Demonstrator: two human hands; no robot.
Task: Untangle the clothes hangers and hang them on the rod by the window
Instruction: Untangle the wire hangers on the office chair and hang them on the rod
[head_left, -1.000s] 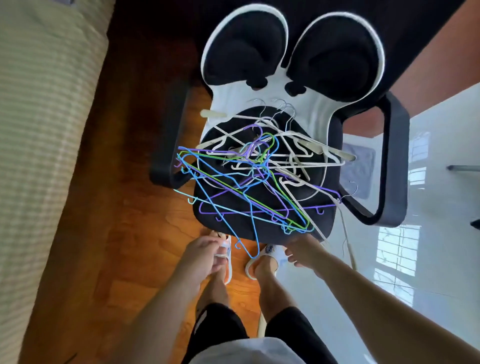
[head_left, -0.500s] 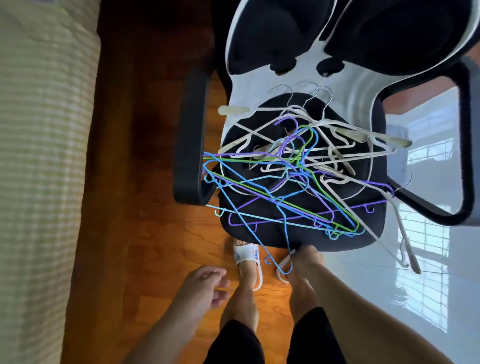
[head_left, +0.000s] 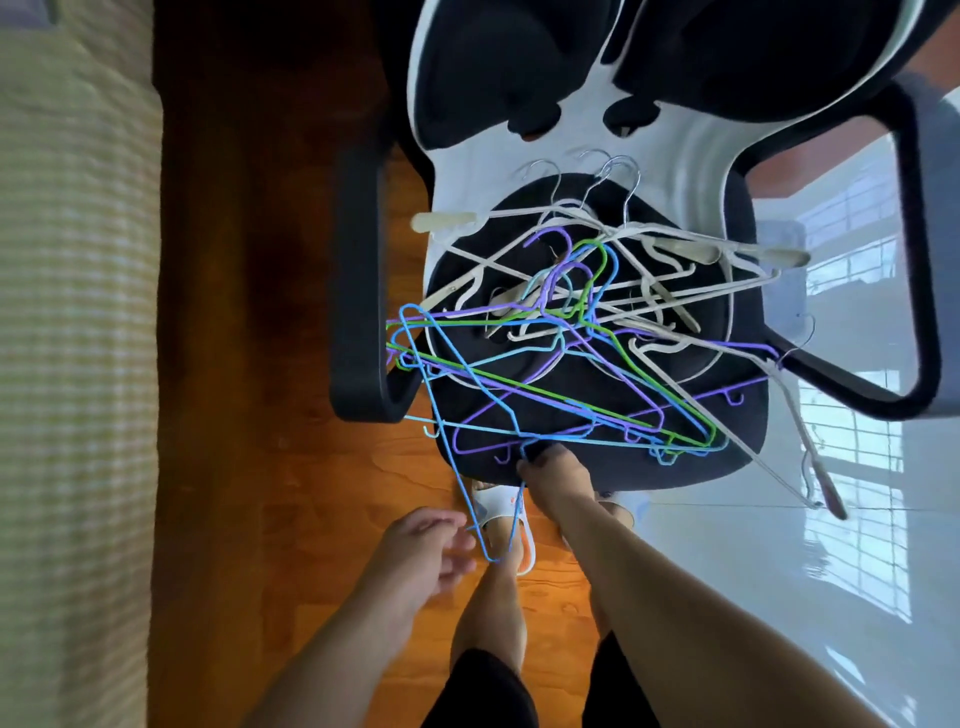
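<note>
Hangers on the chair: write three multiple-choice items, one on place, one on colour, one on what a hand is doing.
1. Where does the tangle of hangers lie?
A. on the chair seat
B. on the floor
C. on a rod

2. Which colour of hanger hangs past the seat's front edge, between the hands?
A. red
B. blue
C. black

3. What is the right hand doing?
A. resting on a knee
B. holding a shoe
C. gripping the hangers at the seat's front edge

Answers: 1 A, the pile rests on the seat; 2 B, a blue loop hangs there; 3 C, fingers curl round wires.

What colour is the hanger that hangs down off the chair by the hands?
Blue hanger, clearest in the head view.
</note>
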